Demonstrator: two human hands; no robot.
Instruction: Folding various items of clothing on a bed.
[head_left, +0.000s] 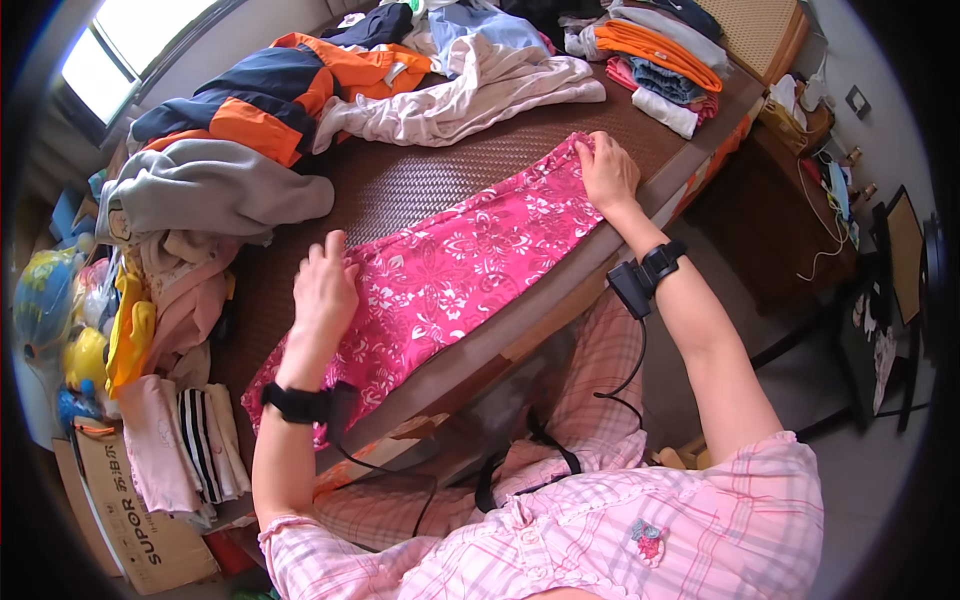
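A bright pink garment (457, 274) with a white and dark-pink floral print lies flattened and folded lengthwise along the near edge of the bed, possibly shorts or trousers. My right hand (609, 174) grips its far-right corner, at the gathered end, with thumb on top. At the left, my left hand (324, 289) is over the garment's upper edge, fingers pointing away from me. Its fingertips are partly hidden, so whether they pinch the fabric is unclear. Below my left wrist, the garment's widening end hangs toward the bed's edge. Both wrists wear black straps with cabled devices.
Brown woven matting (420, 176) covers the bed. Around it lie a grey garment (210, 187), a navy-and-orange jacket (262, 105) and a pale patterned garment (465, 97). Folded clothes (664, 67) are stacked at back right, more (184, 442) at left beside a cardboard box (142, 525).
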